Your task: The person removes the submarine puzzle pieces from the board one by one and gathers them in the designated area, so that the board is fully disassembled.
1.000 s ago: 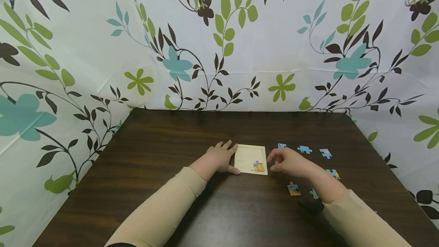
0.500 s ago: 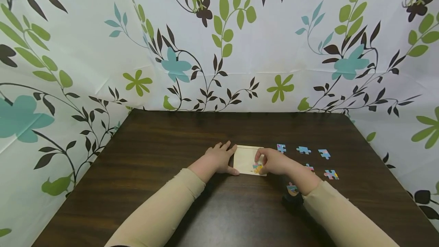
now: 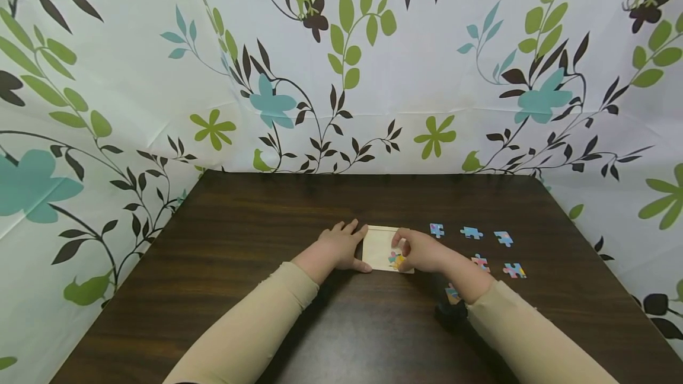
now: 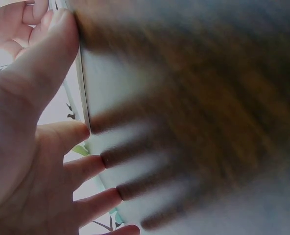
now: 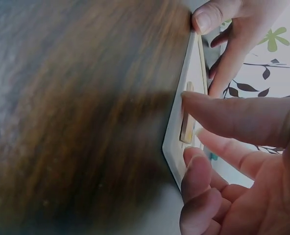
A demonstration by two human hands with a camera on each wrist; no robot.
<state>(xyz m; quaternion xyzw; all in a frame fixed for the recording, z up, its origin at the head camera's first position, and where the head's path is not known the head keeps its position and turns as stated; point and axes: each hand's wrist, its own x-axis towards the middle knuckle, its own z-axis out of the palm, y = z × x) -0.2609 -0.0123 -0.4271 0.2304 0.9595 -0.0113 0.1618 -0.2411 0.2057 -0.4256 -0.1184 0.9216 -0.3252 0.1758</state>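
Note:
A shallow pale wooden puzzle tray (image 3: 379, 242) lies on the dark table. My left hand (image 3: 341, 246) rests at its left side with the fingers spread, thumb and index finger against the edge. Over the tray's lower right part, my right hand (image 3: 424, 252) has its thumb and index finger at a colourful jigsaw puzzle piece (image 3: 395, 259) with pink, blue and yellow on it. From the right wrist, that piece appears edge-on between thumb and index finger, low over the tray floor; the other fingers are curled. The right hand hides part of the tray's right side.
Several loose jigsaw pieces (image 3: 472, 233) lie to the right of the tray, one (image 3: 453, 294) partly under the right forearm. A patterned curtain (image 3: 320, 76) hangs behind the dark wooden table (image 3: 256, 212).
My right hand has come left from beside the tray onto the piece in its lower right part. The piece has shifted slightly left. The left hand stays in place.

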